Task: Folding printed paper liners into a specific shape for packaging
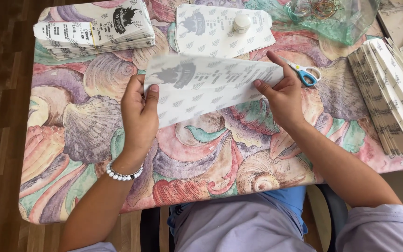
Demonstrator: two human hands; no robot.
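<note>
The paper bag (211, 86) is white with dark print, and it is flat. It is held up just over the middle of the worktop (94, 126). The left hand (138, 116) grips its left end, with the thumb on top. The right hand (283, 95) grips its right end, with the thumb on the paper and one finger pointing up along the edge. Both hands are closed on the bag.

Small scissors (306, 73) with blue and white handles lie just beside the right hand. Behind the bag lies another flat bag (211, 32), and a small round white lid (242, 22) sits on it. At the far left corner is a neat stack (94, 32) of the same bags. On the right side more bags (390, 93) lie fanned out in a long row. At the far edge is a clear plastic bag (336, 18) with rubber bands inside. The worktop has a cloth with big shells in pink, green and purple.
</note>
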